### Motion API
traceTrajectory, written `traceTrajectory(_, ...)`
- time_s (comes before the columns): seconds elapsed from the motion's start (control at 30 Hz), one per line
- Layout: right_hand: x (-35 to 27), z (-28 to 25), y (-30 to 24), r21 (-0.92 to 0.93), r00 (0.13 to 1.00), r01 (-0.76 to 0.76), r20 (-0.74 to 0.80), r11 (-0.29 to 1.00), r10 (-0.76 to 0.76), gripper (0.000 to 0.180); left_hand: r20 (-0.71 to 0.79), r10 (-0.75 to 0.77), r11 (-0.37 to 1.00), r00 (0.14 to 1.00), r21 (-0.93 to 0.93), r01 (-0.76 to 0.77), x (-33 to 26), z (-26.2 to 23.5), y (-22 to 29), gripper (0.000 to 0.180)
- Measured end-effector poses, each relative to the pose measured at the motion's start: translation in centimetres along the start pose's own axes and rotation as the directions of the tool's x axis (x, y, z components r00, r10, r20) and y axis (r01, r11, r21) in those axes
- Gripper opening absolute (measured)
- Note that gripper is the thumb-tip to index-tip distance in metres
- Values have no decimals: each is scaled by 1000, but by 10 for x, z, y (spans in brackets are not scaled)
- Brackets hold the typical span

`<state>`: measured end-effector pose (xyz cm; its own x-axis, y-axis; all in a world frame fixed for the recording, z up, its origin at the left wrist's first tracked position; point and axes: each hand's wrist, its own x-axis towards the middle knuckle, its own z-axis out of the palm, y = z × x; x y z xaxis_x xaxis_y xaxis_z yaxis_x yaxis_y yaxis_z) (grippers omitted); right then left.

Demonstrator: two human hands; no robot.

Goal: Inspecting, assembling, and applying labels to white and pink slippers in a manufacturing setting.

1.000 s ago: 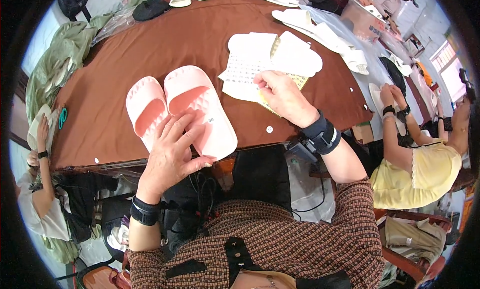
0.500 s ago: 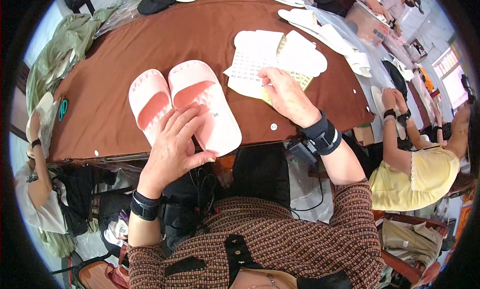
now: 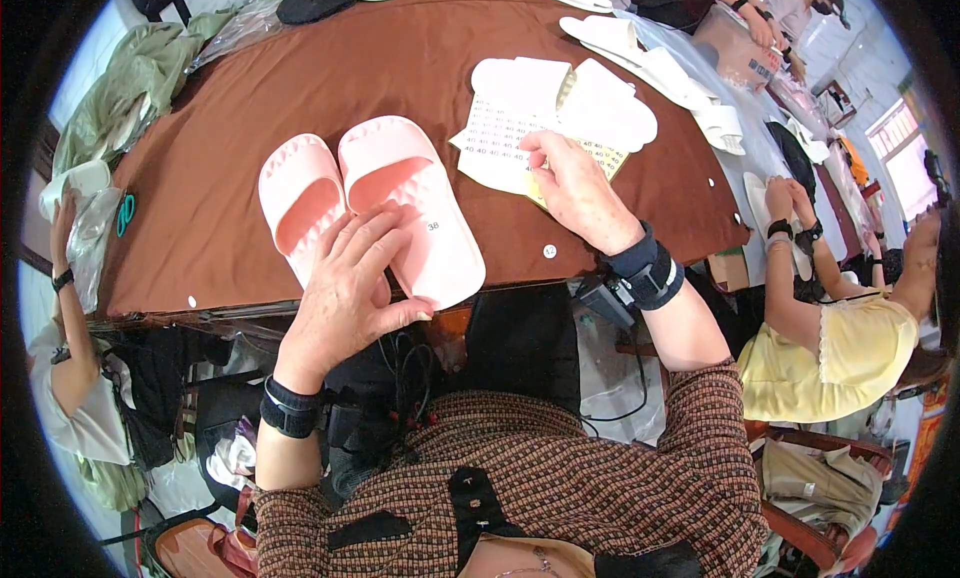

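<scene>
A pair of pink slippers lies side by side on the brown cloth in front of me: the left slipper [image 3: 300, 183] and the right slipper [image 3: 440, 233]. My left hand [image 3: 350, 268] rests over their near halves, fingers stretched and thumb apart. On the right slipper's insole is a small printed size mark. Further right, my right hand [image 3: 575, 193] has its fingers curled in at the lower edge of a white sticker sheet [image 3: 490, 128]. Whatever its fingertips pinch is too small to make out. A pair of white slippers [image 3: 605, 108] lies just beyond, partly against the sheet.
Brown cloth [image 3: 240, 88] covers the table, with a few round white stickers [image 3: 549, 251] near its front edge. Teal scissors [image 3: 125, 215] lie at the left edge. More white slippers [image 3: 660, 73] line the far right. Co-workers sit on both sides; the left one holds a white slipper [image 3: 75, 186].
My hands stay nearly in place. At the left, the co-worker's hand and white slipper have shifted and turned. Fingers of another person now show by the white slippers at the far edge.
</scene>
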<state>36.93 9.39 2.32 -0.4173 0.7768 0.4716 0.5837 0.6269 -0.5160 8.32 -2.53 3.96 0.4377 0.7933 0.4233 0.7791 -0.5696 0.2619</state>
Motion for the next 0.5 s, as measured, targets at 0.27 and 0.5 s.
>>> traceTrajectory(0.27, -2, 1, 2, -12, 998, 52, -23, 999, -52, 27, 3, -2, 1000, 1000, -14, 2, 0, 2, -2, 74)
traceTrajectory(0.5, -1, 1, 0, -38, 997, 80, -20, 996, -81, 24, -4, 1, 1000, 1000, -24, -1, 0, 3, -3, 75)
